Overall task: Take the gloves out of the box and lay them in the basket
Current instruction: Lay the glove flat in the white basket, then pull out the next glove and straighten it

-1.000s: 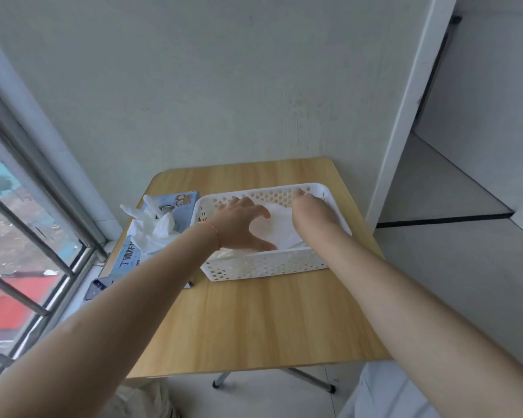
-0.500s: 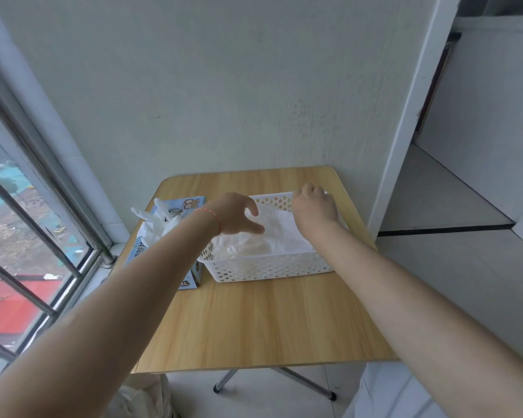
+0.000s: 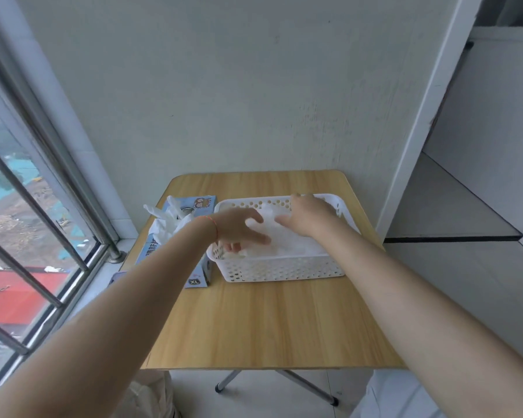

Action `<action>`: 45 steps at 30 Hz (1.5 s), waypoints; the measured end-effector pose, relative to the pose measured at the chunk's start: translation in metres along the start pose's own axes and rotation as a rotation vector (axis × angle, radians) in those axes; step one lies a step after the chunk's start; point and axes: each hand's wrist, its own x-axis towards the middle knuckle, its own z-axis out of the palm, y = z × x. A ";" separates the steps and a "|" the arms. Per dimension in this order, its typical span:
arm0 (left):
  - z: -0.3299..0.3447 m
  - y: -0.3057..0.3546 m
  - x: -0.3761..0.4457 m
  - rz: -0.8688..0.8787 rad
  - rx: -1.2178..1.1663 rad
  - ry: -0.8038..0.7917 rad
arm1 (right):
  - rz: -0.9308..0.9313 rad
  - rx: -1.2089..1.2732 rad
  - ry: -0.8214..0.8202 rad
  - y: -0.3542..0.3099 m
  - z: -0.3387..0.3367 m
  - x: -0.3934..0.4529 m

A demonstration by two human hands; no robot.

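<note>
Two hands, the left hand (image 3: 237, 229) and right hand (image 3: 307, 217), spread open-fingered over white gloves (image 3: 287, 245) inside the basket (image 3: 278, 268), with the glove box (image 3: 178, 245) at its nine o'clock on the desk (image 3: 269, 321)

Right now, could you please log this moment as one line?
left hand open over basket | right hand open on gloves | box beside basket

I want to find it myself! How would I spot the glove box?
Look at the wooden table by the window. On its left side, beside the white basket, lies the glove box. It is the only blue thing there, marked XL, with white gloves poking out on top.
</note>
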 end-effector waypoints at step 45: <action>-0.028 -0.149 -0.068 -0.185 -0.617 0.697 | -0.332 0.539 -0.185 -0.162 0.016 0.008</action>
